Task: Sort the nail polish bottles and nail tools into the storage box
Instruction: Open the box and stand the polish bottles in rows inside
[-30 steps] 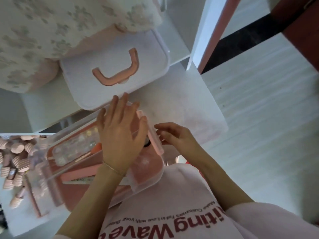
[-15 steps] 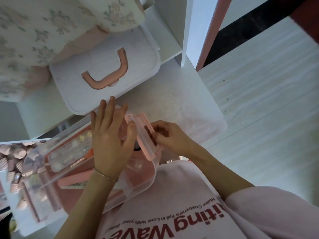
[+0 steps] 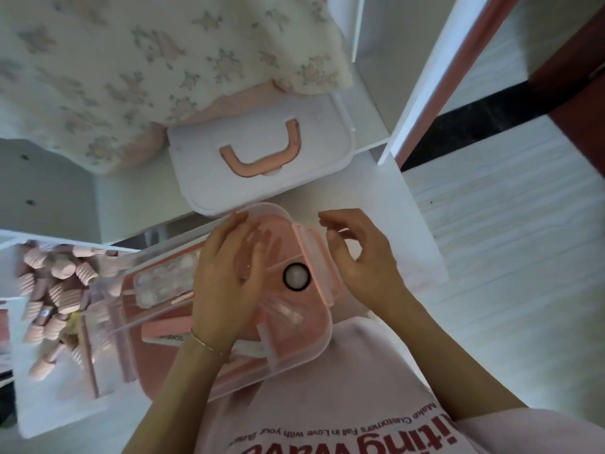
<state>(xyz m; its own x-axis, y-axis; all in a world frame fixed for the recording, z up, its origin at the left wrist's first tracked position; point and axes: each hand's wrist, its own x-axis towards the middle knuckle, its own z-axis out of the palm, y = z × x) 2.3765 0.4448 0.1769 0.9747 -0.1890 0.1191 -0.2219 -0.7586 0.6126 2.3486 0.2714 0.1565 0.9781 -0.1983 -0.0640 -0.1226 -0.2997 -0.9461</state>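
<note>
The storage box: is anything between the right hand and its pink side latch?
Nothing visible. The right hand hovers open just beside the pink latch on the storage box, with a clear gap between them. The left hand rests flat on the clear tray, away from the latch.

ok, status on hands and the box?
Left hand flat on storage box. Right hand open beside the latch, holding nothing. Nothing in the way.

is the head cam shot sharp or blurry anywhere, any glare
Head view: wide-angle bending at the edges; the pile of pink bottles at left is smeared by blur; the left hand and right hand over the clear storage box look soft; floor at right washed out.
</note>
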